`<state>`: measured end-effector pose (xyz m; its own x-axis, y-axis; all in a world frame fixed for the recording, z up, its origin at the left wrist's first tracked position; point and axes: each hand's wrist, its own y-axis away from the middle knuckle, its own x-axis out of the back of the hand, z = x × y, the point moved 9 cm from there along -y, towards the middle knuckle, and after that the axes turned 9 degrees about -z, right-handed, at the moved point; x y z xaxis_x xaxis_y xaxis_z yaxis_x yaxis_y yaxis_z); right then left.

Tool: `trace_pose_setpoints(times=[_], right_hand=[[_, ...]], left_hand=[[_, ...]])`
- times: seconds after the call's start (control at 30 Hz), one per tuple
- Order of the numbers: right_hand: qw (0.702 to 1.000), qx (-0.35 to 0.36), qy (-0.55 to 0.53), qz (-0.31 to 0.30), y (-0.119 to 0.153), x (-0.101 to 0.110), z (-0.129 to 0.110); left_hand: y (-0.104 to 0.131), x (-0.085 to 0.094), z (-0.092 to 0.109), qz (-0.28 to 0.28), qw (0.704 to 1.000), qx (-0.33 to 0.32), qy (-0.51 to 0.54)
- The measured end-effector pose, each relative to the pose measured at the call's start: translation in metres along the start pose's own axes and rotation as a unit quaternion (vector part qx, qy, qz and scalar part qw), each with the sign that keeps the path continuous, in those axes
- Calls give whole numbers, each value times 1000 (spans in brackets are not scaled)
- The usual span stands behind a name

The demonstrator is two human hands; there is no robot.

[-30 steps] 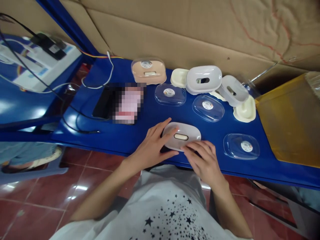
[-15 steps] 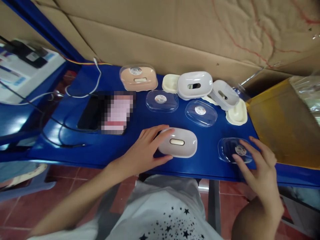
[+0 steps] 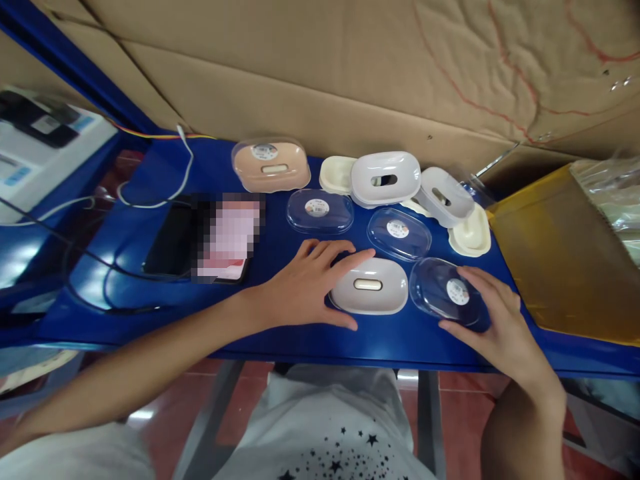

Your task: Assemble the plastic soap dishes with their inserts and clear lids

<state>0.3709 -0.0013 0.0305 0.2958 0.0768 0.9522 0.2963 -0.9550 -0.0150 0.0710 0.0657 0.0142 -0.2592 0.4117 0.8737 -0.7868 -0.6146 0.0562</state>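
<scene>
Near the front of the blue table lies a white oval soap dish (image 3: 394, 293) with a cream insert showing in its slot. My left hand (image 3: 313, 287) is at its left end, fingers and thumb spread apart around the rim; whether they touch it I cannot tell. To the right, my right hand (image 3: 500, 320) grips a clear plastic lid (image 3: 433, 290) with a round label by its right end, thumb in front and fingers behind. The lid is slightly tilted, close beside the dish.
Two more clear lids (image 3: 320, 223) lie behind. Farther back are a lidded peach soap dish (image 3: 270, 177), white dishes (image 3: 385, 160) and cream trays (image 3: 470, 243). A phone (image 3: 227, 240) and cables (image 3: 185, 173) lie left. A cardboard box (image 3: 565, 253) stands right, against a cardboard wall (image 3: 280, 87).
My right hand has taken hold of the clear lid and brought it left, up beside the white dish. My left hand's thumb and fingers are spread wider. The camera view has shifted slightly.
</scene>
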Motion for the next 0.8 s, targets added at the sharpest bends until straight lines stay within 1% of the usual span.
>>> trace_pose_setpoints(times=[0.07,0.17,0.23,0.3,0.37,0.43,0.5,0.63,0.73,0.8], right_hand=[[999,53,1,3,-18,5,-33],[988,151,12,-10,-48,6,-79],[975,221,19,-15,-65,1,-102],[959,281,30,-1,-75,-4,-117],[950,310,29,23,-80,-9,-122],[952,305,17,36,-80,-13,-119],[956,291,7,34,-77,-16,-115],[960,281,7,3,-72,-19,-114],[957,288,12,-45,-74,-22,-113],[953,295,2,-65,-75,-21,-111]], left_hand=[[7,3,-2,19,999,-23,20],[16,14,0,72,994,-78,23],[20,17,3,96,989,-110,2],[20,18,5,109,986,-127,-30],[20,19,6,118,984,-125,-50],[20,21,7,126,984,-118,-52],[20,22,10,133,983,-117,-45],[20,23,13,143,983,-111,-24],[17,20,12,129,986,-100,-23],[16,20,12,119,988,-99,-21]])
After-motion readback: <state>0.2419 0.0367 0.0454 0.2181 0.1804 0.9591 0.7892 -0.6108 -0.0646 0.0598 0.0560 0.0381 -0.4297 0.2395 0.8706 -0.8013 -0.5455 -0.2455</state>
